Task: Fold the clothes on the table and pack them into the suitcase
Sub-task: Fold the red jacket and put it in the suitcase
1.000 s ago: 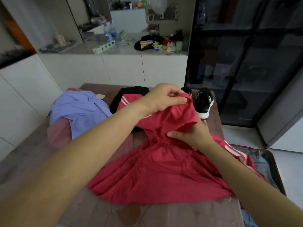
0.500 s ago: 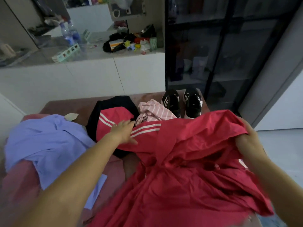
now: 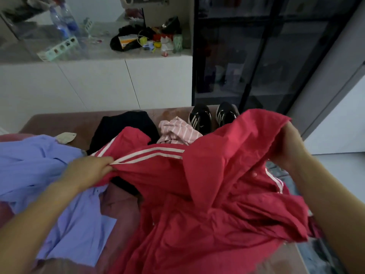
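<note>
Head view: left hand (image 3: pixel 88 171) at nine o'clock and right hand (image 3: pixel 290 147) at two grip the unfolded red jacket (image 3: pixel 207 194); blue shirt (image 3: pixel 39 165) also awaits folding.

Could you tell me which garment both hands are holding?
The white-striped red jacket, gripped by left hand and right hand; the lilac shirt, black garment and pink striped top lie loose.

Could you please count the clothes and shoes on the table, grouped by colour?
Red jacket: 1
Lavender-blue shirt: 1
Black garment: 1
Pink striped garment: 1
Black sneakers: 2
Total: 6
Pinkish cloth under the shirt is unclear, not counted.
</note>
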